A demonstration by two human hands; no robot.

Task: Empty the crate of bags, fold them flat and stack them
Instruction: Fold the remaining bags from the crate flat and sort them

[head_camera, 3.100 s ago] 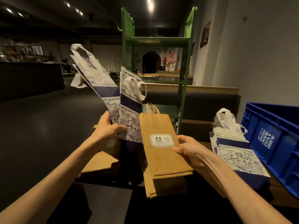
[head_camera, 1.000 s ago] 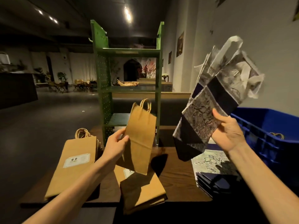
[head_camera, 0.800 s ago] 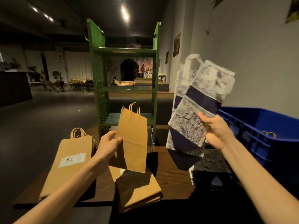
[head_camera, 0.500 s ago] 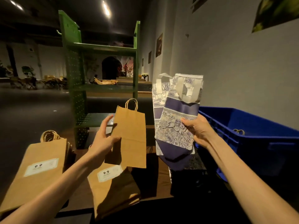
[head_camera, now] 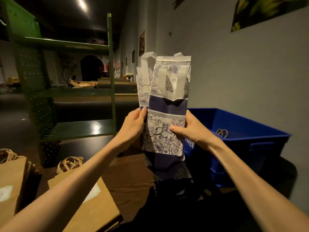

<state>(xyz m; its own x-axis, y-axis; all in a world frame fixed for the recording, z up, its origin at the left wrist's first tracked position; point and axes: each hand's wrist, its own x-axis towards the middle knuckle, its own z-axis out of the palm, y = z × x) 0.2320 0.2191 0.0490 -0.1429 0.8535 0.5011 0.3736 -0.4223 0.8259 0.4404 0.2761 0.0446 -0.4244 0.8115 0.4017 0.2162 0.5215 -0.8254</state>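
Left hand [head_camera: 133, 126] dropped kraft bag, now joins right hand [head_camera: 192, 129] clamping blue-print bags [head_camera: 164, 131]; squaring before stacking.

The printed bags [head_camera: 164, 114] carry white ground with blue-violet line drawings of animals and foliage, crossed by solid navy bands above and below the grip; their handles are white. Right of the grip, the crate [head_camera: 247, 131] is bright blue.

We see a green metal shelf [head_camera: 70, 91] standing at the far edge of the wooden table [head_camera: 132, 178], a grey wall [head_camera: 234, 77] hung with pictures [head_camera: 264, 10], and a ceiling light [head_camera: 82, 3] glowing overhead.
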